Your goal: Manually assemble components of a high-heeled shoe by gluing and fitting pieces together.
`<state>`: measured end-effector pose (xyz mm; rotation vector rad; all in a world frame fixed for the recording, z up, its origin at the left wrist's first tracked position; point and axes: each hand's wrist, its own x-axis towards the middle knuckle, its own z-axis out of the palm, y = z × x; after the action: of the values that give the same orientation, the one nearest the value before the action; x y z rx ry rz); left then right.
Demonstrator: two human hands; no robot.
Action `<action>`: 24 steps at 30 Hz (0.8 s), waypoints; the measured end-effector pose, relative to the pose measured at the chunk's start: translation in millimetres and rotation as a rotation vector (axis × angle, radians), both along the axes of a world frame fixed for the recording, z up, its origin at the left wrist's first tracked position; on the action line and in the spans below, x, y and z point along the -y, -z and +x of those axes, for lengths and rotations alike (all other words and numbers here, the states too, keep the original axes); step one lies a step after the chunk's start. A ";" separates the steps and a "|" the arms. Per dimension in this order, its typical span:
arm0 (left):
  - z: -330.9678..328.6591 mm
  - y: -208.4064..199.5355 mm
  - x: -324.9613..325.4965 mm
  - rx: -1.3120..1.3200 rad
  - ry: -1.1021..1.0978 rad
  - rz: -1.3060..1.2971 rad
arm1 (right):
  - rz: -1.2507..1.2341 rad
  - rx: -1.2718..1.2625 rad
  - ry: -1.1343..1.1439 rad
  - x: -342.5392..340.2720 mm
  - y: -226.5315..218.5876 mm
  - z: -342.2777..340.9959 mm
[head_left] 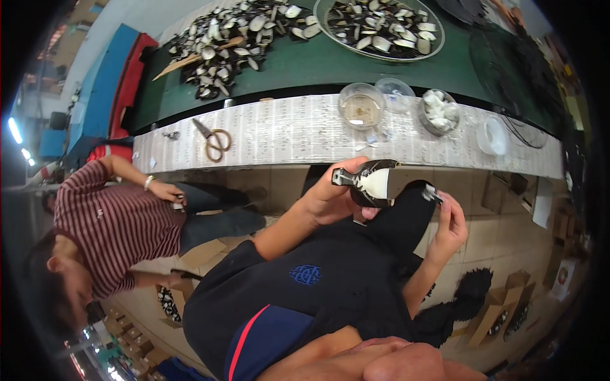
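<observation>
My left hand is closed around a glossy black curved piece with a white inner face and a small squared fitting at one end. It is held up in front of the table's near edge. To its right, my right hand pinches a small greyish-white wad between thumb and fingertips; its exact kind is unclear. The wad is apart from the black piece. Beyond the hands stand a clear tub of liquid and a metal bowl of white cotton-like wads.
Scissors lie on the paper-covered table strip. Many black-and-white pieces are heaped on the green surface and in a round wire basket. A translucent cup stands at right. A person in a striped shirt is at left.
</observation>
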<state>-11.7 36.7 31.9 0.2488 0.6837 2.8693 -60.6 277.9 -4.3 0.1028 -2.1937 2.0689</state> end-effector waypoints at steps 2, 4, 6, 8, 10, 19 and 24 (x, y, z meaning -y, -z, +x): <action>1.1 1.7 1.0 -0.077 0.066 0.141 | -0.035 0.113 -0.019 -11.0 19.9 7.7; 2.2 6.6 -5.2 -0.152 0.078 0.400 | -0.113 0.193 -0.029 -27.5 51.5 11.0; -5.2 15.5 -5.8 -0.293 0.163 0.458 | -0.275 0.283 -0.046 -38.7 82.3 15.2; -9.8 14.3 -7.9 -0.329 0.191 0.464 | -0.383 0.358 -0.050 -40.8 109.3 20.8; -11.3 14.7 -10.8 -0.326 0.240 0.545 | -0.485 0.426 -0.042 -40.0 137.0 26.5; -44.1 9.2 32.9 -0.160 0.214 -0.517 | -0.681 0.613 -0.013 -46.1 214.3 21.3; -156.4 -5.0 58.1 -0.259 -0.297 -0.981 | -0.754 0.648 0.038 -54.4 218.6 24.8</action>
<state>-168.0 -21.4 36.9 0.3772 2.1820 2.3609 -35.8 332.3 -222.9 -0.7595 -1.4246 3.0320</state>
